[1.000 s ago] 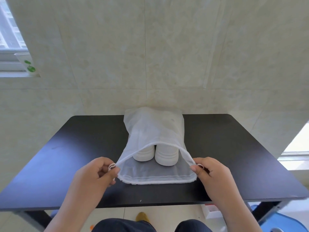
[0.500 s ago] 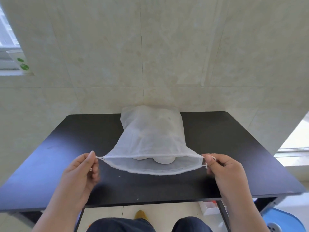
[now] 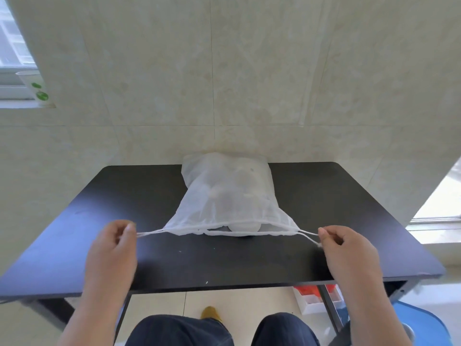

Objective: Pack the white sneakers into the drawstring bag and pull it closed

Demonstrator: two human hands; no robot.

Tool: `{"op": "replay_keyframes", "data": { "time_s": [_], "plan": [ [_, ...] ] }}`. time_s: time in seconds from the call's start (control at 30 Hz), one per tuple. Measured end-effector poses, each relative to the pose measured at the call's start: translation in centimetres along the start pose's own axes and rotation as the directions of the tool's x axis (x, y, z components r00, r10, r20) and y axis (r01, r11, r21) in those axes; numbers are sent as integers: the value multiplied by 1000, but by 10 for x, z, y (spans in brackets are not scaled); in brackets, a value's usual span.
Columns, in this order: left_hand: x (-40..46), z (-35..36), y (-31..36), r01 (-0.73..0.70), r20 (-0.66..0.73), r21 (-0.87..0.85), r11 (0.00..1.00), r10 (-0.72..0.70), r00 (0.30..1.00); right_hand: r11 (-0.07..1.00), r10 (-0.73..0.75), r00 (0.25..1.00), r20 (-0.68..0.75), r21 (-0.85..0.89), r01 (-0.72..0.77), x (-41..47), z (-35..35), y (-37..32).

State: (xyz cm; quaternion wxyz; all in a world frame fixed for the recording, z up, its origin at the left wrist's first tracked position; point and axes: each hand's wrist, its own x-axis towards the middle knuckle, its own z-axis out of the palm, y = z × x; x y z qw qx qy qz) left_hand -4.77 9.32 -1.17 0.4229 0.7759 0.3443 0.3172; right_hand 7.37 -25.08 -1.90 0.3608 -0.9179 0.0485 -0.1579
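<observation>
On the black counter point(image 3: 324, 196), pushed back against the tiled wall point(image 3: 249, 71), lies the white drawstring bag point(image 3: 224, 193), its mouth turned toward the person. Through the thin fabric the white sneakers point(image 3: 244, 224) show as pale shapes inside; one rounded end peeks out just at the gathered mouth, which is drawn narrow but not fully shut. From each side of the mouth a white cord point(image 3: 152, 232) runs outward, taut and nearly level. The left hand point(image 3: 114, 248) has its grip closed on the left cord, pinched between thumb and fingers just beside the bag's corner. The right hand point(image 3: 349, 250) has its grip closed on the right cord point(image 3: 308, 233), where two strands meet at the fingertips. Both hands hover over the near half of the counter, well apart from each other, with the bag between them. On the window ledge at the far left stands a paper cup point(image 3: 35, 88) with green marks. Below the counter edge, dark trousers point(image 3: 179, 330) and a red-and-white box point(image 3: 314, 294) on the floor are visible.
</observation>
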Motion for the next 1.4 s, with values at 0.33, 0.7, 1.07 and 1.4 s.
{"op": "replay_keyframes", "data": {
  "time_s": [0.33,0.7,1.07,1.4],
  "plan": [
    [-25,30,35,-271,199,178,946,235,951,990,-101,972,213,116,78,-27,26,-49],
    [8,43,20,296,295,-320,900,-203,934,991,-10,969,249,130,-23,-3,25,-42],
    [27,22,-8,277,71,-362,890,-269,960,994,70,997,-16,82,-69,4,15,-16],
    [26,15,4,43,118,222,974,-71,990,1000,9,1000,-14,-15,-9,6,10,-25]
  ]
}}
